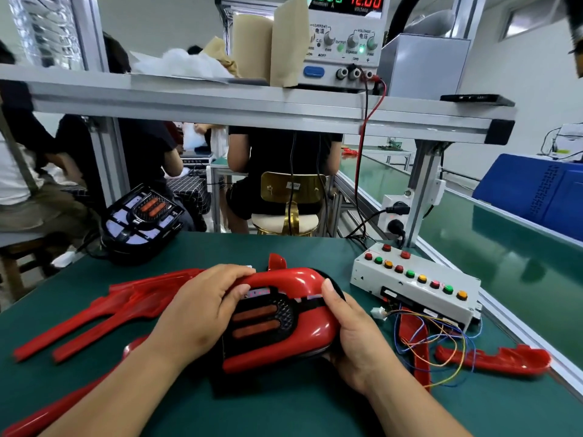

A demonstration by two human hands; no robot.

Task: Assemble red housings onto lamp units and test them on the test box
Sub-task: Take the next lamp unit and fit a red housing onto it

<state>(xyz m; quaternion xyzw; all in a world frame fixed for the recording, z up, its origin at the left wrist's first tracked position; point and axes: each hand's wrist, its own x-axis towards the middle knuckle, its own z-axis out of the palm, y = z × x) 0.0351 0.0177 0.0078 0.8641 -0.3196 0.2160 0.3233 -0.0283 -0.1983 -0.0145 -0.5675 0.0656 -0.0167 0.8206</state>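
Mat: a dark green bench mat (284,411) fills the lower frame and carries everything near.
Left hand: the left hand (202,313) lies over the left part of the red housing (293,339), fingers curled over its far edge and thumb bent onto the black grille.
Right hand: the right hand (356,335) grasps the housing's right end from beneath, thumb laid up along the glossy front.
Housing and lamp: at frame centre the red housing wraps a lamp unit (262,320), whose black grille with two orange strips shows through the opening. The hands cover the edges, so I cannot tell if it is fully seated.
Loose parts: long pronged red shells (104,313) lie at centre left, a red strip (47,414) in the lower left corner, and a red side piece (492,357) at lower right.
Test box: a white test box (416,298) with a row of red, green and yellow buttons sits right of centre, near the right hand. Thin coloured wires (454,345) spill from its front over the mat.
Bare lamp: a second lamp unit (142,216), uncovered, stands tilted at the mat's far left edge.
Shelf: an aluminium shelf (252,102) crosses the upper frame and bears a power supply (344,42) reading 12.00 in red. A red lead (362,146) drops from it.
Room: a green conveyor belt (504,247) runs along the right, with a blue crate (536,197) at the right edge. Beyond the bench a person sits on a gold-backed chair (290,187), and more people sit at the left.
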